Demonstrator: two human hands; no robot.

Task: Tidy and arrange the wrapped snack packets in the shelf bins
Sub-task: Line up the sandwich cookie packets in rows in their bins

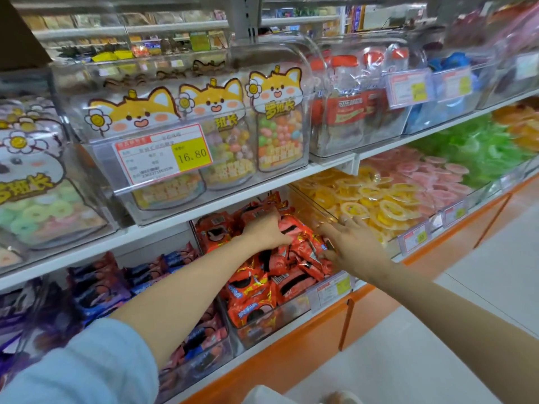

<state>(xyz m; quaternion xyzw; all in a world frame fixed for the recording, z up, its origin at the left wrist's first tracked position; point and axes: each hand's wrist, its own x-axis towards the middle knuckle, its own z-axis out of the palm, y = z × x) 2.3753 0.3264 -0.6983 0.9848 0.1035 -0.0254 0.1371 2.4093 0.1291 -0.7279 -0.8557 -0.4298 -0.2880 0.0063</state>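
A clear shelf bin (262, 330) on the lower shelf is heaped with red wrapped snack packets (256, 290). My left hand (267, 230) reaches deep into the bin, its fingers curled round a red packet (287, 225) near the back of the heap. My right hand (354, 246) lies at the bin's right side with fingers spread, fingertips touching the packets at the right edge. A ring shows on one finger.
To the left sits a bin of blue and purple packets (122, 284). To the right are bins of yellow (364, 199), pink (431, 182) and green (478, 147) ring sweets. Above, clear boxes hold candy jars (277, 123). Price tags (163, 153) hang on the bin fronts.
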